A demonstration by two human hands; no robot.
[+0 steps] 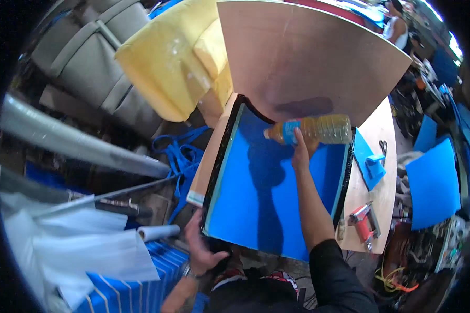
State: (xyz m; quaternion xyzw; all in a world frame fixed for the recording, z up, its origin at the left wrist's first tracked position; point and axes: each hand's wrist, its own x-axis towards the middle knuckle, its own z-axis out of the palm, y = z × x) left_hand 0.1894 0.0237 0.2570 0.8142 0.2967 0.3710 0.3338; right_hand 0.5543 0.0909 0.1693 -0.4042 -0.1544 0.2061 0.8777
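Note:
My right hand [302, 150] is wrapped round a clear plastic bottle [333, 129] of yellowish liquid with a blue label. The bottle lies nearly level, its narrow neck toward the left, above a blue panel [235, 203] with black edging. Beside the panel's near left corner is my left hand [203, 248], its thumb spread from the fingers and nothing seen in it. Whether its fingertips touch the black edge I cannot tell. Shadows of my arm and the bottle fall across the blue surface.
Behind the panel stands a large wooden board [308, 57]. On the table [356, 201] at right lie a red staple gun [364, 221], scissors [384, 150] and blue cloth pieces [369, 161]. Yellow foam seating [167, 57] stands at back left; a person [396, 28] is far right.

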